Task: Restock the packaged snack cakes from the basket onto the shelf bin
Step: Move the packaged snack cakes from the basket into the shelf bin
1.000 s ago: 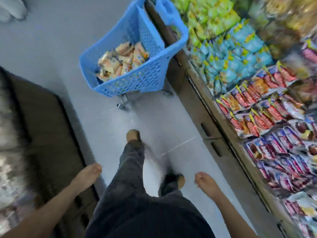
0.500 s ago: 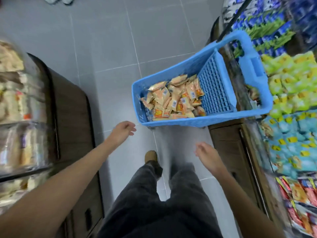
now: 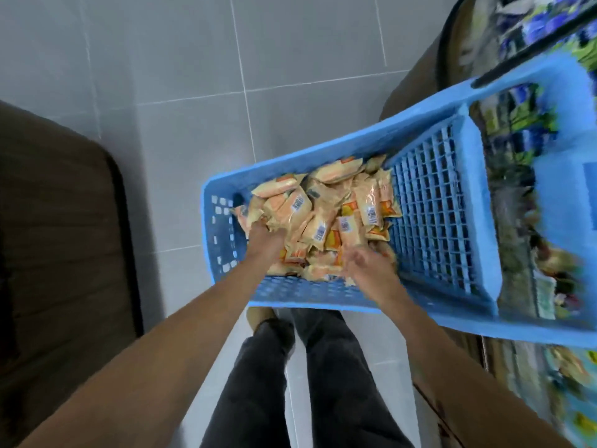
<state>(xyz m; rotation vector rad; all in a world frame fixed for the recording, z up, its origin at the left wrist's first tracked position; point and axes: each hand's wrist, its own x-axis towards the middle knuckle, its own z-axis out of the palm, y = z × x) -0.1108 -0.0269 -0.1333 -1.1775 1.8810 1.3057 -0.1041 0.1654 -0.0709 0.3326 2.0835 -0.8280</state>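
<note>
A blue plastic basket (image 3: 215, 240) on the aisle floor holds a heap of orange-and-cream snack cake packets (image 3: 326, 202) at its left end. Both my hands are down inside it. My left hand (image 3: 263, 237) digs into the left side of the heap, fingers curled among packets and partly hidden. My right hand (image 3: 370, 265), blurred by motion, curls round packets at the near edge of the heap, one standing up between thumb and fingers. The shelf (image 3: 520, 202) with packaged goods runs along the right, blurred; I cannot make out the target bin.
A dark brown cabinet (image 3: 61, 240) stands on the left of the aisle. Grey floor tiles (image 3: 193, 76) stretch ahead. My legs in dark trousers (image 3: 290, 383) are below the basket. The basket's raised blue handle frame (image 3: 562, 195) leans toward the shelf.
I have stepped up to the basket and bent over it. Both hands, which hung free above the floor, have gone down into the heap of packets.
</note>
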